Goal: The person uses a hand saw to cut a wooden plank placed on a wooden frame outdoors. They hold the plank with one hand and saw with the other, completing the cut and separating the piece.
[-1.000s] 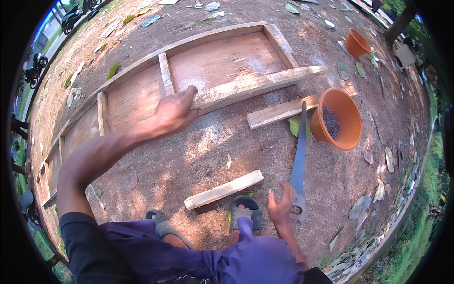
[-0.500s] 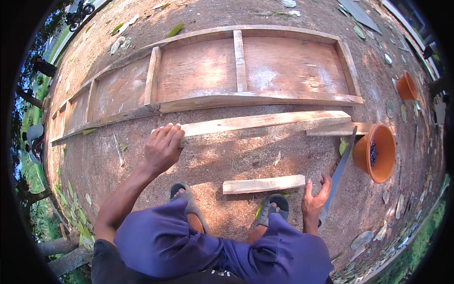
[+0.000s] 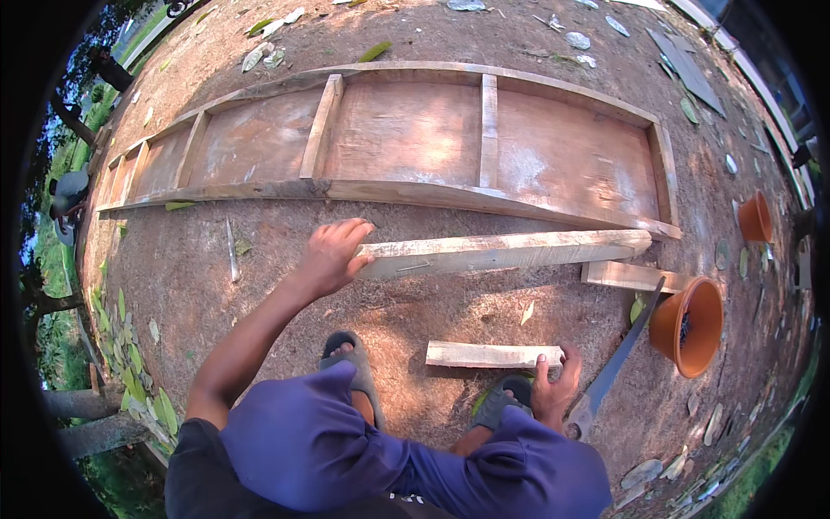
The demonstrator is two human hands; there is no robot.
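My left hand (image 3: 335, 256) is wrapped round the left end of a long wooden beam (image 3: 510, 253). A thin nail-like piece shows on the beam's near side, close to that hand. The beam's right end lies by another wooden piece (image 3: 635, 276). Down by my feet, my right hand (image 3: 556, 386) grips the right end of a short wooden block (image 3: 484, 355), thumb on the near side and fingers round the end. Just right of that hand, a handsaw (image 3: 616, 368) lies with its handle toward me and its tip near the orange bucket (image 3: 699, 329), which holds dark nails.
A long wooden frame with panelled sections (image 3: 406, 130) lies across the ground beyond the beam. A second orange bucket (image 3: 755, 217) stands farther right. Dry leaves and a grey flat board (image 3: 687, 73) lie about. Another person (image 3: 69, 195) is at the far left edge.
My right hand has moved from beside the short block onto its right end and closed on it. My left hand still holds the long beam. The view has shifted slightly.
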